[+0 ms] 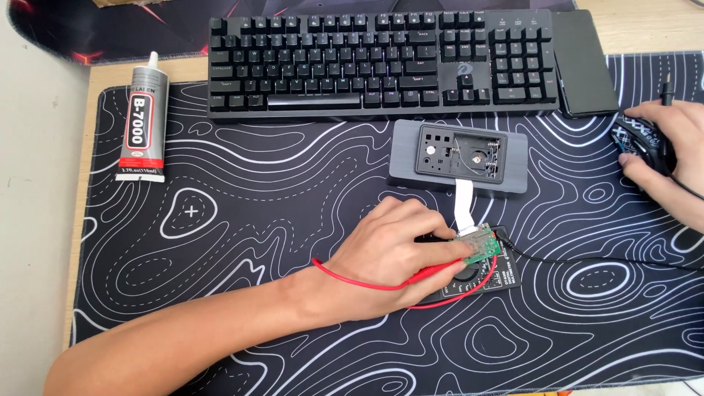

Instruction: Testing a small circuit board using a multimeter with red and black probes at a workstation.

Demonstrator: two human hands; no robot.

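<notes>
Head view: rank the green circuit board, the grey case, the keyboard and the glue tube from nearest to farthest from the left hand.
From the left hand:
1. Green circuit board, at its fingertips, touching.
2. Grey case, just beyond the board, joined to it by a white ribbon.
3. Keyboard, along the mat's far edge.
4. Glue tube, far left corner.

Left hand (392, 253) flat, palm down, forearm stretched across; right hand (671, 158) cupped, fingers curled.

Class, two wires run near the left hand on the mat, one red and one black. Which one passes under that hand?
The red wire: it loops beneath the left hand toward the green circuit board. The black wire runs off right, clear of it.
</notes>
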